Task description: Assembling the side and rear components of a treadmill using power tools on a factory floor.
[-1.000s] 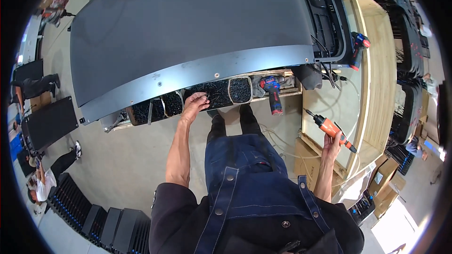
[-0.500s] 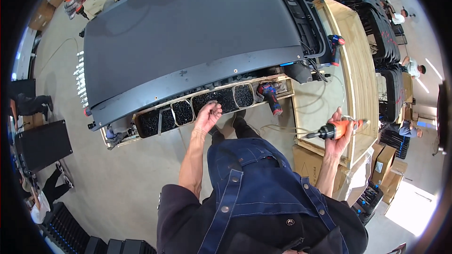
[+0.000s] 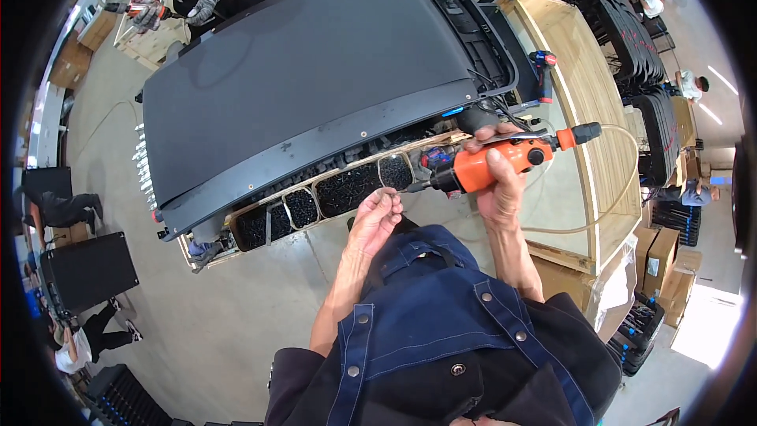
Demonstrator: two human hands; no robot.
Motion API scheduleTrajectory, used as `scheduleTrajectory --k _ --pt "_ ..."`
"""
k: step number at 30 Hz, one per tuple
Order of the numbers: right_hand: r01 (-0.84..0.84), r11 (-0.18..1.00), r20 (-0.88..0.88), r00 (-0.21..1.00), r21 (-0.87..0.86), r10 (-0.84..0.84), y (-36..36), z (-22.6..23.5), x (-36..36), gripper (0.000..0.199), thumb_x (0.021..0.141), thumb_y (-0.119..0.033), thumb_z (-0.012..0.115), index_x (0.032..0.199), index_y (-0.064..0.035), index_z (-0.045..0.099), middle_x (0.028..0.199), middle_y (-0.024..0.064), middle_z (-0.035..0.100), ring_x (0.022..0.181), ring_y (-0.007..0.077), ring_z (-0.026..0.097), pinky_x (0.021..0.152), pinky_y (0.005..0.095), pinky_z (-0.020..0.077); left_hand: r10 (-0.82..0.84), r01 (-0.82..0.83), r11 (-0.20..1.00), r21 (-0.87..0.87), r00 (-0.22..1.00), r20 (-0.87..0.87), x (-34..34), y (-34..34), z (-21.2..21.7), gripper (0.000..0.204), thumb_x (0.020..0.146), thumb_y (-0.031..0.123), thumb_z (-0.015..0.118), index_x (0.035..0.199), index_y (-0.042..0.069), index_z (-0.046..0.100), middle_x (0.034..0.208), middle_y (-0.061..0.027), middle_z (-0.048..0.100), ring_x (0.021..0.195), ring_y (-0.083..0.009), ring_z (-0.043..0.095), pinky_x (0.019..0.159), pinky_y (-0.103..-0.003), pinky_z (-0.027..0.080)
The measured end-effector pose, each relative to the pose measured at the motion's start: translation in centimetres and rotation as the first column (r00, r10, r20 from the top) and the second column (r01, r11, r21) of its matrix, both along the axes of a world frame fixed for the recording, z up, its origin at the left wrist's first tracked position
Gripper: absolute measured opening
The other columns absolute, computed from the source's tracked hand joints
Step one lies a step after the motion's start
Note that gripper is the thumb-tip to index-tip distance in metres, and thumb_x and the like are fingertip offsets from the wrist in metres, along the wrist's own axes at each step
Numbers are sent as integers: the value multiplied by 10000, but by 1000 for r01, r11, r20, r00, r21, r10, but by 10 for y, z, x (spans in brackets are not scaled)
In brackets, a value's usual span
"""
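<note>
my right hand (image 3: 495,177) is wrapped tight around an orange power screwdriver (image 3: 493,164), right of the frame's centre, with its black nose pointing left toward my other hand and a pale hose (image 3: 607,213) looping off its tail toward the right. my left hand (image 3: 377,217) sits just below centre, fingers curled narrow and pinched together as if on something tiny, though what lies between the fingertips is too small for me to tell. just above both hands runs a long wooden tray (image 3: 331,193) split into compartments full of dark screws, tucked under the near edge of a big black panel (image 3: 315,79) that fills the upper middle. a second driver (image 3: 542,75) stands at the panel's right end. in the upper left corner another person's gloved hands (image 3: 177,12) work at the far side.
</note>
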State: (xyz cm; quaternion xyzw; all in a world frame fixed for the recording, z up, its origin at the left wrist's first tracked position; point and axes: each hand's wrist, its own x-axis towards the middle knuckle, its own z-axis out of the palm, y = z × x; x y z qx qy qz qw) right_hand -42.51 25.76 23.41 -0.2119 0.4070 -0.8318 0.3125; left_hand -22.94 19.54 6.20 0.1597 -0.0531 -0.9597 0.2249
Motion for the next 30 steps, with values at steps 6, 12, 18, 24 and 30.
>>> scheduleTrajectory --k 6,12,18,24,30 --pt "41 999 49 998 18 -42 2 -12 -33 455 843 -28 723 1243 -76 512 1118 147 643 971 240 665 939 445 527 -17 17 999 44 1000 1 -44 7 26 203 967 184 691 1130 72 649 979 -51 654 872 -160 634 712 -252 551" --pt "91 995 71 993 32 -93 3 -17 -84 456 843 -24 718 1245 -69 507 1120 142 636 962 244 673 939 454 535 -9 43 953 300 994 -112 -96 12 22 188 1020 213 610 1119 53 616 986 -54 627 916 -162 612 755 -243 556" --pt "153 985 78 984 83 -159 4 -23 -130 473 840 -38 726 1254 -63 500 1114 147 641 969 257 684 951 467 537 -40 28 976 218 998 48 -145 0 33 189 1012 231 626 1081 55 629 955 -44 643 866 -151 622 729 -242 559" --pt "206 970 32 977 128 -211 1 -23 -161 486 831 -39 734 1253 -61 495 1121 161 647 980 271 693 946 471 546 8 34 993 -111 934 356 -186 -8 41 205 998 261 660 1054 64 647 898 -21 642 811 -132 630 689 -257 548" --pt "161 987 -159 975 17 -156 -7 -20 -190 480 806 27 742 1208 -53 493 1129 183 654 980 292 701 923 476 563 -191 161 978 131 945 266 -237 -31 42 217 996 276 666 978 63 631 869 -36 658 758 -124 642 641 -258 553"
